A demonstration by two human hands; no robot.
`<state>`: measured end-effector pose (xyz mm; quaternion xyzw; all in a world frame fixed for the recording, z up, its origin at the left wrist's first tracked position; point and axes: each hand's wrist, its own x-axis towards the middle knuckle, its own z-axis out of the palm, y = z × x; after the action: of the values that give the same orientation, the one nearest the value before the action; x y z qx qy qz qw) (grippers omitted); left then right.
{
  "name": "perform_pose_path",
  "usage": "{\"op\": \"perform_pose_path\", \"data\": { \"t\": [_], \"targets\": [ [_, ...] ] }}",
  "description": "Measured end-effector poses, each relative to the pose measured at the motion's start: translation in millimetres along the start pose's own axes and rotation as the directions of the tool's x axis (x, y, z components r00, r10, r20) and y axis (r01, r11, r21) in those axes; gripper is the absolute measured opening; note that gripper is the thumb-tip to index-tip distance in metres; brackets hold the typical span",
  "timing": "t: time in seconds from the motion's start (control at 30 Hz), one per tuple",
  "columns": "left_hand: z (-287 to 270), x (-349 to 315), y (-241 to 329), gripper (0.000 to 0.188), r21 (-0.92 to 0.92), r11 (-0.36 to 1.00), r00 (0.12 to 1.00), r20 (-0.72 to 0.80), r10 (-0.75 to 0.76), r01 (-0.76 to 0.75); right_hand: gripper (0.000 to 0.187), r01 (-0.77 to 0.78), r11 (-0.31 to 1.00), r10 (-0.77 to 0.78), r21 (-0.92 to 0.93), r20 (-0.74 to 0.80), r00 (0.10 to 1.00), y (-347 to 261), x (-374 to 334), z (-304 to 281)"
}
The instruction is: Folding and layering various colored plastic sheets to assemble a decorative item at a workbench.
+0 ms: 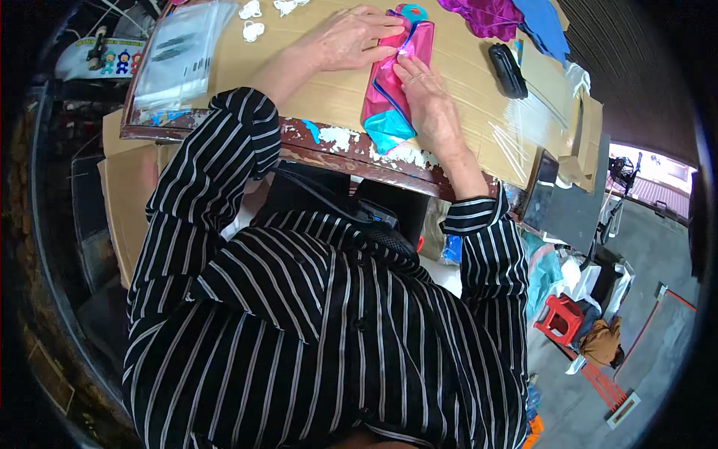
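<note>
A long folded piece of thin, shiny pink material (379, 91) with teal ends and dark blue edging lies on the cardboard-covered table in front of me. My left hand (357, 39) reaches over its left edge near the far end, fingers stretched out against it. From the right, my right hand (426, 93) rests on the upper half, its fingers extended on the pink surface close to the left fingertips. Part of the fold is hidden under both hands.
Clear plastic bags (179, 56) lie at the table's left, near small white pieces (253, 31). A black case (508, 71) and thin white sticks (508, 150) are on the right. Purple shiny material (486, 16) lies at the back. A red stool (558, 319) stands on the floor.
</note>
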<state>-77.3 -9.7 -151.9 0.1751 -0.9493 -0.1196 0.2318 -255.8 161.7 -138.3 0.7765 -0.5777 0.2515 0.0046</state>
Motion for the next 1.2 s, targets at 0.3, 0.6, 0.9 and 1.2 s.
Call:
{"op": "perform_pose_path", "data": {
  "t": [0.3,0.6,0.9,1.2],
  "targets": [
    [5.4,0.6,2.0,0.051,0.025,1.000,1.000,-0.021,-0.012,0.012,0.041,-0.005,1.000,0.005,-0.012,0.047,0.999,-1.6,-0.3,0.8],
    [5.9,0.7,6.7,0.049,0.045,0.999,0.999,-0.040,-0.019,0.020,0.042,-0.003,0.999,0.004,-0.032,0.035,0.999,-2.6,-3.2,4.4],
    [3.7,-8.3,11.8,0.052,0.150,0.989,0.999,-0.037,0.009,-0.004,0.053,-0.029,1.000,0.029,0.002,0.043,0.999,-6.2,0.0,1.4],
    [-27.3,-42.1,70.9,0.034,-0.025,0.995,0.995,-0.010,0.100,-0.100,0.053,-0.013,1.000,0.014,-0.017,0.040,0.999,-3.7,-2.9,-0.5]
  ]
}}
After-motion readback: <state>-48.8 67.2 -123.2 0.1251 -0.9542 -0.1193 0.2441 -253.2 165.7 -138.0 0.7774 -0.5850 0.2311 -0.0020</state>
